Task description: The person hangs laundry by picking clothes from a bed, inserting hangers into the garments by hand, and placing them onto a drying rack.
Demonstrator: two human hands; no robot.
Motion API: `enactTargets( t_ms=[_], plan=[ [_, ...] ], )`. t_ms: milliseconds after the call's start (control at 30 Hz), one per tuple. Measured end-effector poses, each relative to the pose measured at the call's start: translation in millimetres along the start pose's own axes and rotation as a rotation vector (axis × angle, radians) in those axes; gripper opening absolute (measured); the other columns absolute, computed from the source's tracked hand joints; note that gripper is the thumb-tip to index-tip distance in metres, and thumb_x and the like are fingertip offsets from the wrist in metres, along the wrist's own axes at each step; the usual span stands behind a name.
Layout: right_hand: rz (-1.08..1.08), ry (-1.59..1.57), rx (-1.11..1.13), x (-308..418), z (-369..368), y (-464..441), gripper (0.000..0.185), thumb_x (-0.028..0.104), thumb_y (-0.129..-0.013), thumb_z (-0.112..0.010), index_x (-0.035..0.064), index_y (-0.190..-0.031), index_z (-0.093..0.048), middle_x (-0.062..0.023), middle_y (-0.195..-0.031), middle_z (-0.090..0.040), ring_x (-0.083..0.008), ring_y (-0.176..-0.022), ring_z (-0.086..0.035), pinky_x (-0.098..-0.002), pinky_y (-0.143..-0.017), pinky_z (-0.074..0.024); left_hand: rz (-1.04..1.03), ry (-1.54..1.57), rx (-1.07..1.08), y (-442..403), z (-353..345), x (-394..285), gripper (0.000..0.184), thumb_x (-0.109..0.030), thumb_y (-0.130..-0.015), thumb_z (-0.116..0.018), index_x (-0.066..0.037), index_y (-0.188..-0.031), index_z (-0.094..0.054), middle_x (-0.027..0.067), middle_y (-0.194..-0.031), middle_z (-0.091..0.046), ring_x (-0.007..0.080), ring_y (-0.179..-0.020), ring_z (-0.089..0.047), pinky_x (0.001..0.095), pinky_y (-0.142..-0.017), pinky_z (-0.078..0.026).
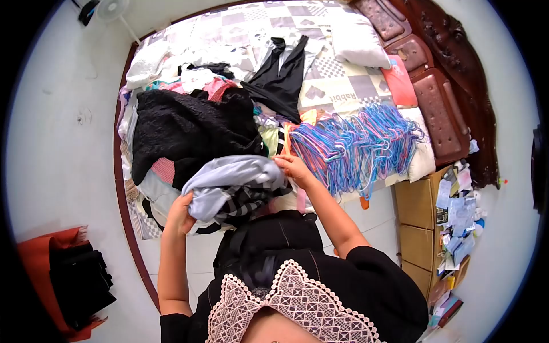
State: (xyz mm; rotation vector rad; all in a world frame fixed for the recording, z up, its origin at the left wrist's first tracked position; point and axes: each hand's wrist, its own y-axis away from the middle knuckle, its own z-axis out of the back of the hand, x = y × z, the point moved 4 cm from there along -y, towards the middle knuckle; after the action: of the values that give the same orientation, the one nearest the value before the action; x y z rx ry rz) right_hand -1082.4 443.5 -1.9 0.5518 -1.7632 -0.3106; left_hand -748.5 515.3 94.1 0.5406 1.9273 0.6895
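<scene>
A light blue-grey garment (pixel 229 174) is stretched between my two hands at the near edge of the bed; its exact kind is not clear. My left hand (pixel 181 214) is closed on its left end, and my right hand (pixel 292 169) pinches its upper right edge. Dark checked cloth (pixel 249 200) shows just under it; I cannot tell whether it is part of the same piece. Directly beyond lies a large black textured garment (pixel 191 126) on a heap of clothes. Right of my right hand, many blue, pink and purple hangers (pixel 354 146) lie bunched together.
A black strappy garment (pixel 280 77) lies farther back on the patterned bedsheet (pixel 334 88). White pillow (pixel 360 43) and carved headboard (pixel 437 108) are at the right. A cluttered wooden cabinet (pixel 416 228) stands near right. Red and black cloths (pixel 80 280) are at lower left.
</scene>
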Motion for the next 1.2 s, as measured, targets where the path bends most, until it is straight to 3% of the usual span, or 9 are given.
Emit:
enactTargets(
  t_ms=[167, 233, 333, 467, 567, 767, 900, 1000, 1200],
  plan=[
    [-0.137, 0.665, -0.510, -135.8, 145.8, -54.1, 0.029, 0.026, -0.073, -0.067, 0.0076, -0.095, -0.067, -0.0093, -0.087, -0.063, -0.0184, -0.071, -0.059, -0.0294, -0.063, -0.0481, 0.029, 0.319, -0.067, 2.0, -16.8, 12.0, 0.036, -0.027, -0.092, -0.044, 0.000, -0.115, -0.049, 0.0146, -0.107, -0.059, 0.0271, -0.094, -0.060, 0.0399, -0.079, -0.052],
    [-0.240, 0.917, -0.781, -108.7, 175.3, -20.8, 0.026, 0.021, -0.073, -0.058, 0.0089, -0.092, -0.068, -0.0155, -0.108, -0.058, -0.0350, -0.102, -0.053, -0.0398, -0.090, -0.0428, 0.016, 0.313, -0.163, 7.2, -48.2, 16.0, 0.037, -0.027, -0.089, -0.050, 0.000, -0.114, -0.049, 0.0135, -0.105, -0.060, 0.0273, -0.090, -0.062, 0.0401, -0.075, -0.053],
    [-0.331, 0.953, -0.717, -122.1, 203.8, -15.9, 0.040, 0.019, -0.073, -0.056, 0.0119, -0.112, -0.060, -0.0152, -0.133, -0.035, -0.0370, -0.122, -0.033, -0.0416, -0.099, -0.0345, 0.100, 0.094, -0.136, 11.3, -57.4, 28.9, 0.044, -0.007, -0.077, -0.060, 0.005, -0.116, -0.047, 0.0149, -0.105, -0.060, 0.0254, -0.089, -0.062, 0.0360, -0.080, -0.052],
    [-0.478, 1.141, -0.477, -149.8, 217.6, -28.8, 0.050, 0.022, -0.074, -0.055, 0.0067, -0.121, -0.050, -0.0144, -0.138, -0.027, -0.0364, -0.122, -0.033, -0.0410, -0.102, -0.0309, 0.093, -0.316, -0.181, 8.8, -57.2, 50.0, 0.041, -0.004, -0.069, -0.062, 0.006, -0.108, -0.054, 0.0094, -0.092, -0.063, 0.0169, -0.078, -0.062, 0.0268, -0.073, -0.049],
    [-0.534, 1.141, -0.536, -132.4, 198.8, -18.6, 0.056, 0.019, -0.076, -0.055, 0.0024, -0.128, -0.041, -0.0097, -0.137, -0.028, -0.0315, -0.124, -0.032, -0.0432, -0.100, -0.0322, 0.059, -0.586, -0.333, -1.8, -20.9, 79.9, 0.041, -0.004, -0.072, -0.059, 0.002, -0.112, -0.054, 0.0079, -0.099, -0.062, 0.0167, -0.087, -0.059, 0.0285, -0.081, -0.045],
    [-0.593, 1.215, -0.540, -125.9, 181.3, -15.1, 0.063, 0.019, -0.075, -0.059, -0.0003, -0.130, -0.035, -0.0066, -0.138, -0.025, -0.0258, -0.126, -0.027, -0.0467, -0.098, -0.0327, 0.009, -0.663, -0.349, 0.1, -13.0, 104.3, 0.048, 0.012, -0.071, -0.046, 0.002, -0.117, -0.050, 0.0085, -0.106, -0.060, 0.0183, -0.096, -0.058, 0.0293, -0.088, -0.042],
    [-0.334, 1.370, -0.725, -132.0, 178.3, -7.8, 0.035, 0.012, -0.076, -0.055, 0.0032, -0.110, -0.050, -0.0108, -0.118, -0.041, -0.0278, -0.111, -0.043, -0.0442, -0.088, -0.0399, -0.068, -0.137, -0.335, 1.7, -24.2, 103.4, 0.045, 0.011, -0.073, -0.041, 0.002, -0.117, -0.049, 0.0127, -0.112, -0.057, 0.0246, -0.102, -0.057, 0.0370, -0.090, -0.044],
    [0.324, 1.032, -0.795, -115.7, 164.8, 2.3, 0.018, 0.007, -0.071, -0.056, 0.0035, -0.088, -0.051, -0.0139, -0.085, -0.047, -0.0340, -0.077, -0.052, -0.0401, -0.070, -0.0439, 0.133, 0.461, -0.200, -6.1, -25.0, 110.6, 0.042, 0.001, -0.077, -0.044, 0.008, -0.119, -0.044, 0.0185, -0.114, -0.055, 0.0297, -0.103, -0.057, 0.0433, -0.093, -0.044],
    [0.358, 0.758, -0.774, -57.7, 131.2, 30.6, 0.034, 0.018, -0.075, -0.063, 0.0072, -0.106, -0.053, -0.0115, -0.072, -0.053, -0.0272, -0.066, -0.055, -0.0396, -0.058, -0.0426, -0.009, 0.286, -0.039, 13.0, -96.1, 55.7, 0.042, -0.006, -0.079, -0.057, 0.003, -0.118, -0.047, 0.0131, -0.111, -0.058, 0.0250, -0.101, -0.058, 0.0388, -0.092, -0.045]
  ],
)
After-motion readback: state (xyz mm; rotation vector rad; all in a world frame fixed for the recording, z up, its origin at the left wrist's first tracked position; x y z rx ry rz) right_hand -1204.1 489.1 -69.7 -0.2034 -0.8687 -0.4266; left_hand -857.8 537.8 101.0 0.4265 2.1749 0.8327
